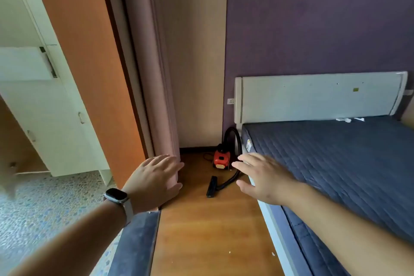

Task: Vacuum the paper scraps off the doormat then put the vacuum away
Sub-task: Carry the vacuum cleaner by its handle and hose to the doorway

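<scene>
Far left, an orange wooden door (89, 74) stands open onto a pebble-patterned floor. The left hand (154, 181), a grey smartwatch (115, 195) on its wrist, reaches forward with fingers straight and spread, holding nothing. Below its wrist, at the near left, lies the blue-grey fabric doormat (134, 244) on the edge of the wooden plank floor (201, 231); whether scraps lie on it I cannot tell. A few small white flecks (229, 252) lie on the planks just right of it.

Between the hands, in the far corner, sits the small red canister vacuum (220, 160), its black hose (230, 128) looping up and back down to the flat black nozzle (211, 186) lying nearer on the floor. The right hand (264, 177) is likewise flat and empty, over the edge of the bed with the dark blue quilted mattress (336, 163).

This looks like the fetching step. The next move probably calls for stepping closer, stooping, and taking both canister and hose.
</scene>
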A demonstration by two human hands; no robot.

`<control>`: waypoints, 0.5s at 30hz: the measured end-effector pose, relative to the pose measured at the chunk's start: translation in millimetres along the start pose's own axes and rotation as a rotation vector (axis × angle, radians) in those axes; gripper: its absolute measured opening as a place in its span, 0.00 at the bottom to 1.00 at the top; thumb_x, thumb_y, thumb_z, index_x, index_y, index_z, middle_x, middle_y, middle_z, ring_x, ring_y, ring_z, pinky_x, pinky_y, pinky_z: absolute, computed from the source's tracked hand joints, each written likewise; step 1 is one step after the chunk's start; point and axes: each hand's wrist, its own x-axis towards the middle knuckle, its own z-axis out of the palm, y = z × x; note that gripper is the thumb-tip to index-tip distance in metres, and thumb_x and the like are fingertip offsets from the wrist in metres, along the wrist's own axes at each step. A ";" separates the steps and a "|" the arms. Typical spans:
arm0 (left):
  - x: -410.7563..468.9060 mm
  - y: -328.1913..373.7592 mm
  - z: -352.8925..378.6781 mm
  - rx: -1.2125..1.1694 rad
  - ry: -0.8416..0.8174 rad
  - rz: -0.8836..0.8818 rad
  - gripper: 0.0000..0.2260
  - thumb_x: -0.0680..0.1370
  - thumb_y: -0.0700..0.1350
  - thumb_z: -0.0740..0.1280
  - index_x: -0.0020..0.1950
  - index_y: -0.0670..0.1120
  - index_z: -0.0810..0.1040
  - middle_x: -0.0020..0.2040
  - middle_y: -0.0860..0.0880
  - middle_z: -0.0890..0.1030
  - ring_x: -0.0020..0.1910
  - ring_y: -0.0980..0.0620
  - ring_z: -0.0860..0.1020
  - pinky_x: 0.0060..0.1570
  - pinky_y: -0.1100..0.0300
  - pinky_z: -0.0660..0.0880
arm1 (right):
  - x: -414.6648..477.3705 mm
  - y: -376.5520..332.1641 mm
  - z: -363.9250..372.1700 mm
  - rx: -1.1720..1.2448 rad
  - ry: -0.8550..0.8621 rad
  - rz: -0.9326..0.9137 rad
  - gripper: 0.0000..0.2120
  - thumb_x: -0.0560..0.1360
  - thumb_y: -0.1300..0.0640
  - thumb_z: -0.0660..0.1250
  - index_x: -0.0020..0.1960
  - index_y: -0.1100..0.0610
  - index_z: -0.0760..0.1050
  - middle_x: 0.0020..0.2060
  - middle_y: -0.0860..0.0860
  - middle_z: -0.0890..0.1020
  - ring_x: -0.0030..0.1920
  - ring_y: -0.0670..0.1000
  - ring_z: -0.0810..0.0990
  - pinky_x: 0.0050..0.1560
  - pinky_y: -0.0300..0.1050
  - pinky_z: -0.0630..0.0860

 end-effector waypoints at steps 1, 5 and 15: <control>9.3 -14.3 4.5 -0.035 -0.017 -0.010 0.33 0.75 0.68 0.45 0.76 0.58 0.63 0.76 0.54 0.66 0.75 0.51 0.63 0.72 0.53 0.59 | 17.8 -0.6 4.1 0.008 -0.017 -0.001 0.26 0.81 0.42 0.55 0.77 0.48 0.61 0.75 0.47 0.64 0.75 0.49 0.59 0.72 0.46 0.57; 53.1 -69.0 23.7 -0.101 0.001 0.001 0.34 0.74 0.69 0.42 0.78 0.59 0.59 0.78 0.55 0.60 0.78 0.53 0.56 0.73 0.56 0.51 | 85.0 -0.9 15.1 0.044 -0.041 0.044 0.32 0.77 0.38 0.46 0.77 0.49 0.62 0.75 0.48 0.65 0.75 0.51 0.60 0.73 0.48 0.58; 170.8 -132.2 73.8 -0.148 -0.020 0.088 0.33 0.74 0.67 0.43 0.77 0.58 0.62 0.77 0.55 0.64 0.77 0.53 0.59 0.74 0.54 0.56 | 193.3 39.5 42.3 0.048 -0.058 0.136 0.29 0.78 0.38 0.49 0.76 0.47 0.64 0.74 0.45 0.65 0.74 0.50 0.61 0.71 0.49 0.60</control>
